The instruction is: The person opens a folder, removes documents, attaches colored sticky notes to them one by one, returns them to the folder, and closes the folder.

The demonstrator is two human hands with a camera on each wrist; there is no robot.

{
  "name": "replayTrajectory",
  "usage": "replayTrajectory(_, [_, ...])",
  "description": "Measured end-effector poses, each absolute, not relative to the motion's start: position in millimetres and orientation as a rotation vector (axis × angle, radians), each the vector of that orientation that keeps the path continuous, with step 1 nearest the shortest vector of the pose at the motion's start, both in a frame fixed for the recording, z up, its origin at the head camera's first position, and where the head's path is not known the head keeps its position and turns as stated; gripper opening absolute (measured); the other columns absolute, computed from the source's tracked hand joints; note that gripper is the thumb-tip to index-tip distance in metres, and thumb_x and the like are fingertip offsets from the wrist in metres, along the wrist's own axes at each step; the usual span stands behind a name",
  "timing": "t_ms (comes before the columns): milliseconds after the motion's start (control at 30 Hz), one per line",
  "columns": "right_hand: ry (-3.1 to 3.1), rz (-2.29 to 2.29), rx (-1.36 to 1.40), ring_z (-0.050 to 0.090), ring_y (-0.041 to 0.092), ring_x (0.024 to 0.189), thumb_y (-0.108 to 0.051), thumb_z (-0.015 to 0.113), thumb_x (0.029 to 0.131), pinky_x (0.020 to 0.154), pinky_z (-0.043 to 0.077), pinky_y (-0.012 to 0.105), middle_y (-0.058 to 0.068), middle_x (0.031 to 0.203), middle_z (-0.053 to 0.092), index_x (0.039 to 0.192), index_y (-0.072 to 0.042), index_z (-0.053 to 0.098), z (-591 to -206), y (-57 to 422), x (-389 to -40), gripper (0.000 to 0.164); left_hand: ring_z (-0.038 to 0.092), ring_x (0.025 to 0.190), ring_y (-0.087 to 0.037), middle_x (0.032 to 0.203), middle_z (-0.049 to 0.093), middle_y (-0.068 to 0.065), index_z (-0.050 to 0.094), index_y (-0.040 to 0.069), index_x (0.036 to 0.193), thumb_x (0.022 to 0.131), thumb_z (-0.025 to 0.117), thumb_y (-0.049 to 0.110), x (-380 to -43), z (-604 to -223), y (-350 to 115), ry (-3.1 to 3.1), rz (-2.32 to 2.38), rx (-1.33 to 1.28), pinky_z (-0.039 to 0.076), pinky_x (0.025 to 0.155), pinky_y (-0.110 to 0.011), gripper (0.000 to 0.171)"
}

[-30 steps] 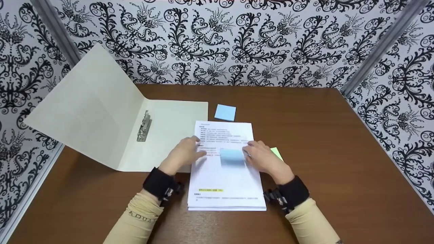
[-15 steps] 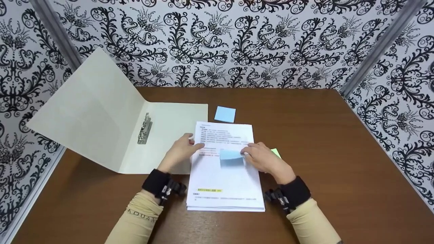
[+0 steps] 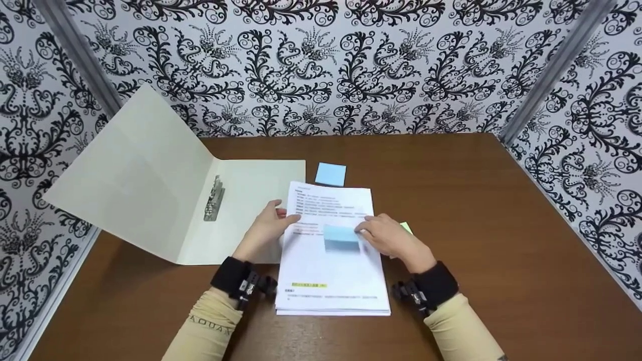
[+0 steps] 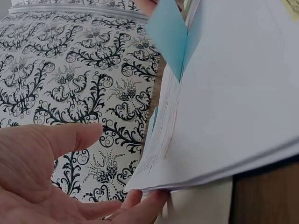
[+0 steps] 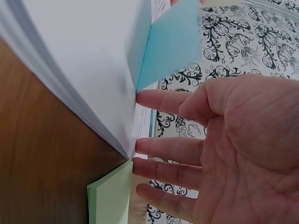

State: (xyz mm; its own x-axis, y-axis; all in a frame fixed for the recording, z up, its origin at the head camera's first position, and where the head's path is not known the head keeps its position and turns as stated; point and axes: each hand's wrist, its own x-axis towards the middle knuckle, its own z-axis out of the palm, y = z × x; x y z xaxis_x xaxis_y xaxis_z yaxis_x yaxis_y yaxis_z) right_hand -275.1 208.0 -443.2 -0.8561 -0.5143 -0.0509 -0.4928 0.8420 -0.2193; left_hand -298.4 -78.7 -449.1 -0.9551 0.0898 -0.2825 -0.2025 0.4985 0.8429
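A stack of printed paper (image 3: 331, 271) lies on the table, a blue sticky note (image 3: 342, 234) on its top sheet with one flap standing up. My left hand (image 3: 266, 228) is at the stack's left edge; in the left wrist view its fingertips (image 4: 152, 203) meet the edge of the sheets, the thumb held apart above. From the right, my right hand (image 3: 393, 238) reaches onto the stack. In the right wrist view its index fingertip (image 5: 144, 97) touches the base of the blue note, and the other fingers lie fairly straight along the paper's edge.
An open cream folder (image 3: 261, 185) with a metal clip (image 3: 214, 200) stands on the left, its cover (image 3: 135, 175) raised. A blue sticky pad (image 3: 330, 174) lies behind the stack. A green sticky pad (image 5: 111, 196) is beside its right edge. Patterned walls surround the brown table (image 3: 481, 225).
The left fingers have drawn slightly back to the stack's left edge. The right fingertips remain by the blue note, whose flap now stands up more. The head view has tilted up a little.
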Motion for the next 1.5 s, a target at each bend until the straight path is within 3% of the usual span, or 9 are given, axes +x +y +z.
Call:
replayTrajectory(200, [2.937,-0.309,-0.778,0.058,0.042,0.124,-0.014,0.051,0.101,0.107,0.043,0.054,0.020,0.125,0.069,0.115,-0.002,0.070,-444.6,203.8,-273.4,0.027,0.041,0.144,-0.037,0.157,0.037,-0.023,0.015,0.000,0.158,0.096,0.063,0.033,-298.1,-457.4,-83.0,2.397,1.511,-0.099,0.036,0.119,-0.048,0.085])
replayTrajectory(433, [2.977,-0.253,-0.639,0.056,0.041,0.112,-0.026,0.071,0.092,0.097,0.047,0.051,0.019,0.121,0.066,0.119,-0.005,0.064,-448.3,195.9,-266.8,0.035,0.042,0.144,-0.038,0.157,0.038,-0.024,0.015,-0.002,0.157,0.096,0.063,0.031,-299.0,-455.8,-80.9,2.372,1.544,-0.102,0.036,0.119,-0.050,0.084])
replayTrajectory(633, [3.000,-0.215,-0.628,0.054,0.042,0.112,-0.024,0.075,0.089,0.096,0.046,0.051,0.021,0.119,0.065,0.118,-0.005,0.060,-452.0,193.6,-263.8,0.038,0.043,0.143,-0.037,0.156,0.038,-0.025,0.017,-0.004,0.156,0.096,0.063,0.025,-296.9,-458.0,-74.3,2.287,1.672,-0.059,0.037,0.118,-0.049,0.081])
replayTrajectory(833, [2.984,-0.193,-0.593,0.053,0.041,0.116,-0.024,0.073,0.091,0.099,0.046,0.051,0.022,0.126,0.063,0.121,-0.004,0.059,-450.7,191.4,-263.5,0.039,0.059,0.126,-0.033,0.144,0.054,-0.022,0.033,-0.003,0.151,0.095,0.064,0.023,-293.2,-454.5,-67.2,2.350,1.633,0.001,0.050,0.106,-0.045,0.069])
replayTrajectory(1067, [2.981,-0.161,-0.554,0.055,0.040,0.115,-0.024,0.072,0.092,0.099,0.047,0.050,0.022,0.129,0.063,0.125,-0.003,0.058,-449.3,187.7,-262.6,0.041,0.065,0.114,-0.026,0.134,0.062,-0.016,0.048,0.000,0.142,0.097,0.063,0.021,-293.0,-454.2,-68.6,2.269,1.680,0.056,0.055,0.094,-0.038,0.052])
replayTrajectory(1200, [2.998,-0.143,-0.549,0.058,0.039,0.107,-0.022,0.072,0.091,0.093,0.049,0.050,0.021,0.121,0.065,0.123,-0.003,0.059,-450.2,185.6,-261.8,0.040,0.062,0.121,-0.028,0.141,0.057,-0.016,0.041,0.002,0.148,0.097,0.063,0.022,-294.6,-455.6,-70.5,2.211,1.709,0.061,0.051,0.101,-0.041,0.059])
replayTrajectory(1367, [3.011,-0.122,-0.548,0.059,0.038,0.102,-0.022,0.073,0.091,0.089,0.051,0.051,0.020,0.114,0.065,0.122,-0.003,0.060,-451.9,183.8,-261.6,0.039,0.050,0.136,-0.034,0.153,0.042,-0.020,0.020,-0.001,0.157,0.092,0.068,0.020,-297.3,-458.7,-72.3,2.220,1.770,-0.022,0.045,0.112,-0.047,0.083])
replayTrajectory(1500, [3.017,-0.144,-0.562,0.060,0.039,0.100,-0.021,0.073,0.091,0.085,0.051,0.051,0.020,0.111,0.065,0.120,-0.003,0.060,-451.8,184.3,-260.6,0.037,0.061,0.122,-0.030,0.143,0.050,-0.019,0.024,0.001,0.156,0.094,0.065,0.017,-298.3,-459.9,-72.5,2.206,1.825,-0.016,0.055,0.098,-0.039,0.077])
